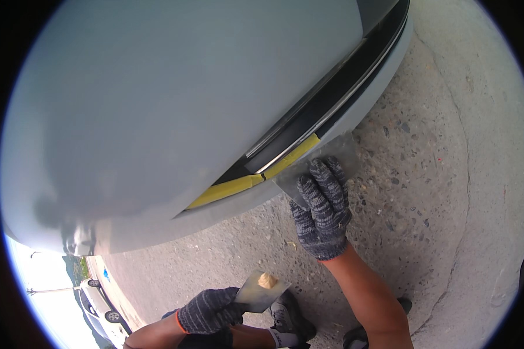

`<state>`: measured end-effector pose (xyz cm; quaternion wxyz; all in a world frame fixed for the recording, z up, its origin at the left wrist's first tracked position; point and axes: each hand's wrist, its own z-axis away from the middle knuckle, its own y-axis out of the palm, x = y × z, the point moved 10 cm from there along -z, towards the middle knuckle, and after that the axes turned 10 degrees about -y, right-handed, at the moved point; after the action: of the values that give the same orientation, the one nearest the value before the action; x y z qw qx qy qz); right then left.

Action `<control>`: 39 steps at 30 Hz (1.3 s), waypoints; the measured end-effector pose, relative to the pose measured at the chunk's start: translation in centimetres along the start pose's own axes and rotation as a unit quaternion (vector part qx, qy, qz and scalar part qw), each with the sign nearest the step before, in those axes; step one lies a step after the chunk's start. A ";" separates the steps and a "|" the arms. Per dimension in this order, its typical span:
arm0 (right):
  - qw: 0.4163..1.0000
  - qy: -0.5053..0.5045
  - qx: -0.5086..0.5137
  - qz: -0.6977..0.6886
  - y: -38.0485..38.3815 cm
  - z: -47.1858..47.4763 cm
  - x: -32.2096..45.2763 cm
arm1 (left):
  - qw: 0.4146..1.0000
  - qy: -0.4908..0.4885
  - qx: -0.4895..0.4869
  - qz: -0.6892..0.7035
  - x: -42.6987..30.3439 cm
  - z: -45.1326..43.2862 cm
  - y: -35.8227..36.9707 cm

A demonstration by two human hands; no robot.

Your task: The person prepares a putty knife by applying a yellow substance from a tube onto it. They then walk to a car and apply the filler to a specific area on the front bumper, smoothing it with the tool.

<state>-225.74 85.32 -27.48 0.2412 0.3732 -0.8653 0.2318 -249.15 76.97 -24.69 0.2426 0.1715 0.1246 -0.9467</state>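
Observation:
My left hand point(212, 309), in a dark knitted glove with an orange cuff, grips a small flat plate point(258, 301) with a dollop of beige paste point(267, 280) on it. My right hand point(323, 207), gloved alike, is on a thin translucent flexible spreader sheet point(340, 150), its fingers laid along the face. The sheet's upper left edge lies at the car's grey bumper point(393, 72), just below a strip of yellow masking tape point(292, 155). More yellow tape point(222, 193) follows the gap further left, beside the dark trim with a bright chrome strip point(323, 118).
The large grey body panel point(166, 100) fills the upper left. Cracked, stony concrete ground point(419, 183) lies below and right. Below my hands are my shoes point(288, 316). A white car point(98, 307) is parked at the far lower left.

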 end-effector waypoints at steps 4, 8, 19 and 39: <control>1.000 -0.014 -0.011 0.008 0.6 0.3 -0.2 | 1.000 0.011 -0.002 0.014 0.6 -0.1 -0.2; 1.000 -0.021 0.009 0.020 0.3 0.7 -0.4 | 1.000 0.003 0.007 0.023 0.4 -0.1 0.0; 1.000 -0.001 -0.019 -0.014 0.0 0.0 -0.3 | 1.000 -0.023 0.012 0.013 0.3 -0.3 0.0; 1.000 -0.013 0.016 0.003 0.0 1.2 -0.5 | 1.000 0.014 0.003 0.012 -1.4 0.0 0.4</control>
<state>-225.74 84.94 -28.71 0.2230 0.3779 -0.8655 0.2416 -247.83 77.24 -24.25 0.2519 0.1871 0.1232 -0.9415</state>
